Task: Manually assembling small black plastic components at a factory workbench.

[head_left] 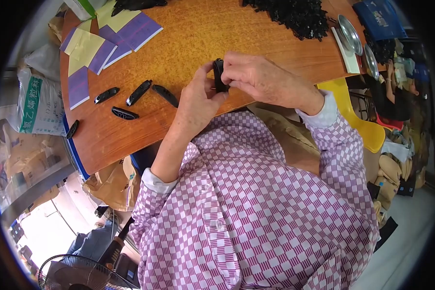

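A narrow black part [219, 79] stands roughly upright between the hands, just over the middle of the near edge of the tabletop [188, 43]. The left hand [196, 101] grips it from the left, fingers and thumb curled around it; the right hand [261, 79] pinches it from the right with bent fingers. To the left, four elongated black pieces [139, 93] lie near one another, and a fifth piece [72, 129] rests at the left edge. Purple and yellow booklets [130, 33] overlap by the far left corner. A heap of small black parts [299, 17] sits toward the far edge; round metal dishes [349, 34] stand beside a white strip [344, 50] at the right edge.
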